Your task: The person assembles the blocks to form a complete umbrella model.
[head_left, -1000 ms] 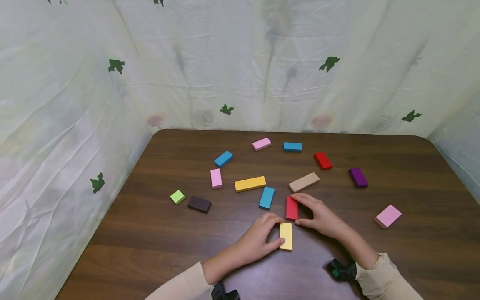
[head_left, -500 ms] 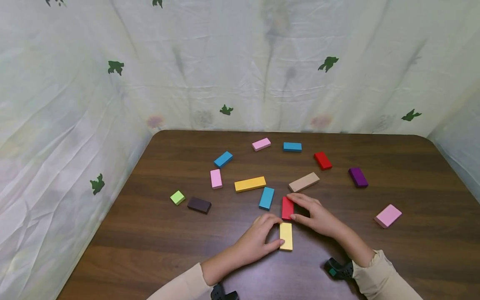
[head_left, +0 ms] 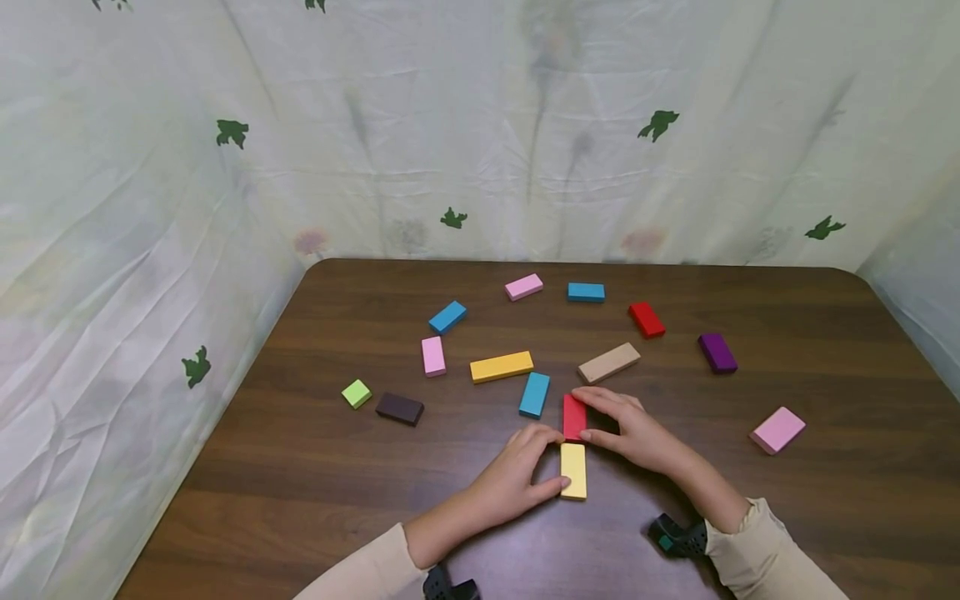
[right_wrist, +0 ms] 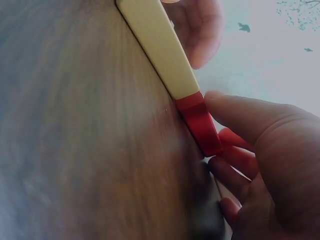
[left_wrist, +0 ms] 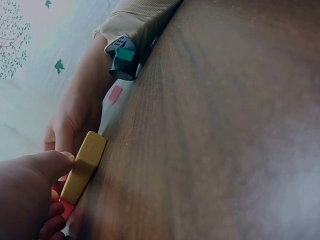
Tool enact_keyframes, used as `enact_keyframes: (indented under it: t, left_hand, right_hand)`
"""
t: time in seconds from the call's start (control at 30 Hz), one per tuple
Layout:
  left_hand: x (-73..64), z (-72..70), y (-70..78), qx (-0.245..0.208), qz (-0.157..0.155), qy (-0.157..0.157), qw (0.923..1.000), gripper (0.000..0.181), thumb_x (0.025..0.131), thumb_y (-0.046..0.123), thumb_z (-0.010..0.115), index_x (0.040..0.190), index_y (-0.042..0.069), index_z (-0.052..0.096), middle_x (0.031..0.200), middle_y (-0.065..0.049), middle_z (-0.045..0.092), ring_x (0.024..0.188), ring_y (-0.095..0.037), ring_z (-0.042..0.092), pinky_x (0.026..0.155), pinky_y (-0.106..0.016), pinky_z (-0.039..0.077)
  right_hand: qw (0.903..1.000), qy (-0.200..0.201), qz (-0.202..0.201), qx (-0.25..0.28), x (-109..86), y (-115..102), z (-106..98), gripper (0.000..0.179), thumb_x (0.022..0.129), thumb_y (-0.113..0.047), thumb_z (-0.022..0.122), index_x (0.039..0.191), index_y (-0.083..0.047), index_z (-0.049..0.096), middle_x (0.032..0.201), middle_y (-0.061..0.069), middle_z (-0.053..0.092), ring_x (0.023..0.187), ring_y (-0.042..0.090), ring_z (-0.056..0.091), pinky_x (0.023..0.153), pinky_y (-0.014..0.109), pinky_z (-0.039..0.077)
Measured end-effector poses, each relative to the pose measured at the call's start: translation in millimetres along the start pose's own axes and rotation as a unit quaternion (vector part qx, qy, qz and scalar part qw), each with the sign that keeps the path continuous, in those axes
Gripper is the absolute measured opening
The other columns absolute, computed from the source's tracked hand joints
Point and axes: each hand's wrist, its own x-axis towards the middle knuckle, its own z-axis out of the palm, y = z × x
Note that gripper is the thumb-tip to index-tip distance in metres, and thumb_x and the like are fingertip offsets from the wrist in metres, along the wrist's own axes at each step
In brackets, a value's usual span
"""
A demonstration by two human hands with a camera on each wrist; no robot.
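In the head view a pale yellow block (head_left: pixel 573 472) lies flat on the wooden table, lengthwise away from me. My left hand (head_left: pixel 510 479) holds it from the left, thumb by its near end and fingertips at its far end. Just beyond lies a red block (head_left: pixel 573 417), end to end with the yellow one. My right hand (head_left: pixel 637 429) grips the red block, thumb at its near right side and fingers at its far end. The right wrist view shows the red block (right_wrist: pixel 200 122) meeting the yellow block (right_wrist: pixel 160 47) in one straight line.
A blue block (head_left: pixel 534 395) lies just left of the red one, with a long orange-yellow block (head_left: pixel 502 367) and a tan block (head_left: pixel 609 362) behind. Several other coloured blocks are spread around, including a dark block (head_left: pixel 400 409) and a pink block (head_left: pixel 777 430). A white curtain (head_left: pixel 480 125) hangs behind the table.
My right hand has shifted the red block slightly left, so it now lines up with the yellow block's far end. My left hand has stayed at the yellow block.
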Motion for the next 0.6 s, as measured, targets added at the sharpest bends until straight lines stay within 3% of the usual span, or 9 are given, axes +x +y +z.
enact_keyframes:
  t: [0.23,0.6]
  left_hand:
    - [0.4,-0.9,0.3,0.002,0.000,-0.002,1.0000,0.047,0.084,0.034,0.062,0.121,0.009,0.048,0.118,0.000,0.045,0.110,-0.015,0.042,0.092,-0.031,0.036]
    - [0.3,0.0,-0.9,0.011,0.004,-0.003,0.9999,0.048,0.084,0.034,0.062,0.124,0.009,0.048,0.117,0.000,0.045,0.108,-0.015,0.042,0.091,-0.030,0.037]
  right_hand:
    - [0.9996,0.006,-0.028,-0.003,0.5,1.4,1.4,0.054,0.082,-0.028,0.066,0.129,-0.007,0.049,0.129,0.008,0.048,0.119,0.028,0.040,0.093,0.051,0.021]
    - [0.9997,-0.004,-0.022,-0.005,0.0,-0.7,0.9,0.058,0.081,-0.034,0.066,0.129,-0.009,0.048,0.130,0.005,0.048,0.120,0.025,0.039,0.095,0.050,0.019]
